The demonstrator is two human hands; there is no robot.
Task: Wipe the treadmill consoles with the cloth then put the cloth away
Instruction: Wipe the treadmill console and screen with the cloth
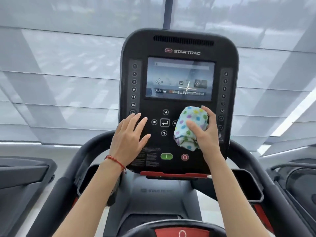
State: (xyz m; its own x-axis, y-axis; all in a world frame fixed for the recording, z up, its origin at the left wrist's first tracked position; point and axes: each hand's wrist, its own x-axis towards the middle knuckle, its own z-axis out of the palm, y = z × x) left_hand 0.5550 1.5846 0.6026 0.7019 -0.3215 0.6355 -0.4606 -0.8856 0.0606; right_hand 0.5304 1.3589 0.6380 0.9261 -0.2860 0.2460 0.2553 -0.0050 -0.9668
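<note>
A black treadmill console [177, 48] with a lit screen [179, 77] stands straight ahead of me. My right hand [207, 132] grips a bunched white cloth with coloured dots [189, 122] and holds it against the console's lower right, beside the arrow keys [165, 123]. My left hand [130, 135] rests flat with fingers spread on the console's lower left panel, holding nothing. A red string bracelet is on my left wrist.
Green start [166, 156] and red stop [185, 157] buttons sit below the hands. Curved black handrails [242, 151] flank the console. Neighbouring treadmills stand at the left [25, 170] and the right [294, 175]. Shaded windows fill the background.
</note>
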